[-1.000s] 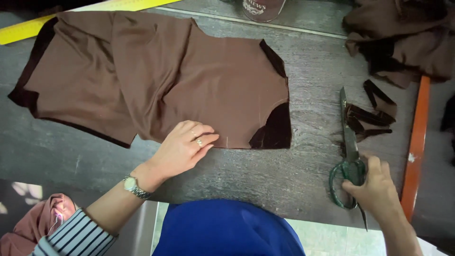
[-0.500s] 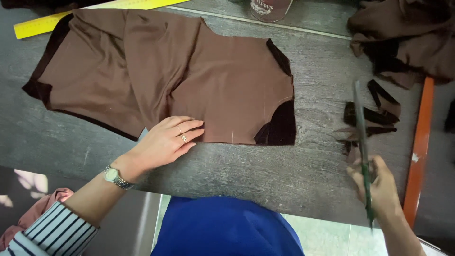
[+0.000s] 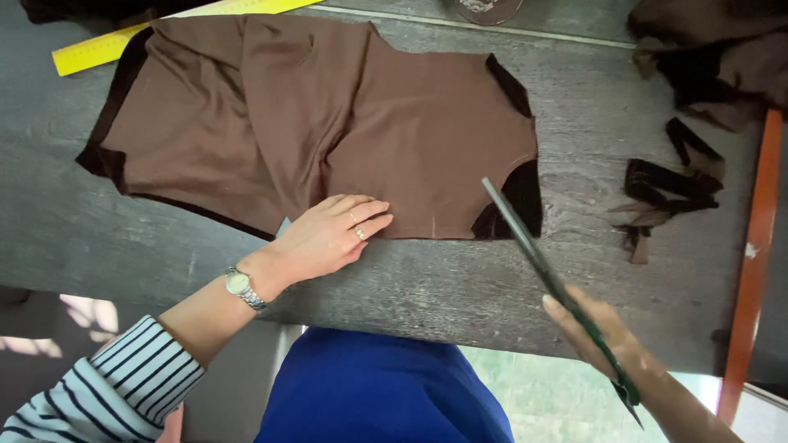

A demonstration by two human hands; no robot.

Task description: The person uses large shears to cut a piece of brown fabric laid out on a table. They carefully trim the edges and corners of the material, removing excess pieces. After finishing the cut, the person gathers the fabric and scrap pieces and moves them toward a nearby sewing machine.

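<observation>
A brown cut piece of fabric (image 3: 328,123) lies spread on the grey wooden table (image 3: 427,287). My left hand (image 3: 332,234) rests flat on the fabric's near edge, fingers together, with a ring and a wristwatch on that arm. My right hand (image 3: 603,332) holds green-handled scissors (image 3: 542,262) lifted off the table. Their closed blades point up and left toward the fabric's lower right corner, where a dark underside shows.
A yellow ruler (image 3: 164,29) lies at the far left behind the fabric. Dark brown fabric scraps (image 3: 665,184) sit on the right, beside an orange strip (image 3: 751,246) along the table edge. More brown cloth (image 3: 714,49) is heaped at the top right.
My right hand picked the scissors up from the table beside the scraps and swung them left toward the fabric's corner. My left hand stayed pressed on the fabric's near edge.
</observation>
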